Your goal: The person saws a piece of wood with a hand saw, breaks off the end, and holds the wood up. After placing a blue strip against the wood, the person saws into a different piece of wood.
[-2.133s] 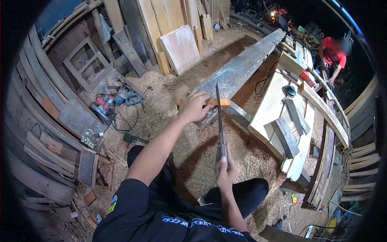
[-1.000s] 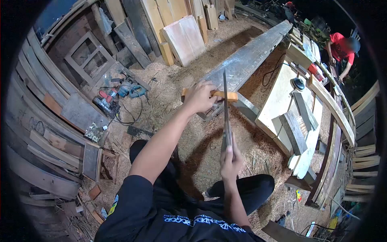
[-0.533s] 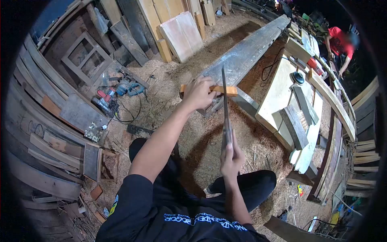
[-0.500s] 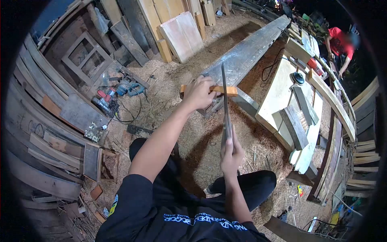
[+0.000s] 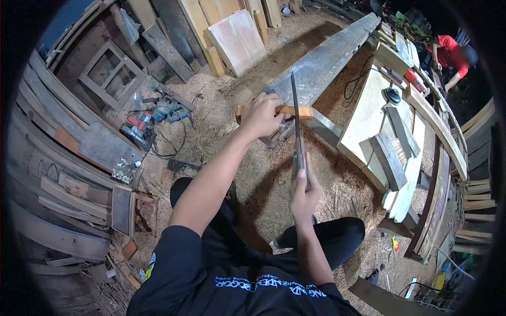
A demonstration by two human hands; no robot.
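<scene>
My left hand [image 5: 260, 115] is closed round an orange-brown wooden piece [image 5: 304, 111], pressing it on the near end of a long, narrow grey bench [image 5: 321, 66]. The piece lies crosswise and its right end sticks out past my fingers. In my right hand [image 5: 305, 195] is the handle of a hand saw [image 5: 296, 113]. The saw blade points away from me, seen edge-on, and crosses the wooden piece just right of my left hand. Whether the teeth are in the wood cannot be made out.
Power tools [image 5: 139, 129] with cables lie on the left. Boards [image 5: 240, 42] lean at the back. A pale work table [image 5: 369, 126] holds wood offcuts and a sander [image 5: 391, 95]. A person in red [image 5: 453, 58] bends over at the far right. Sawdust covers the ground.
The saw has shifted slightly away from me and a little right, with my right hand. My left hand still presses the wooden piece. The whole view has tilted slightly.
</scene>
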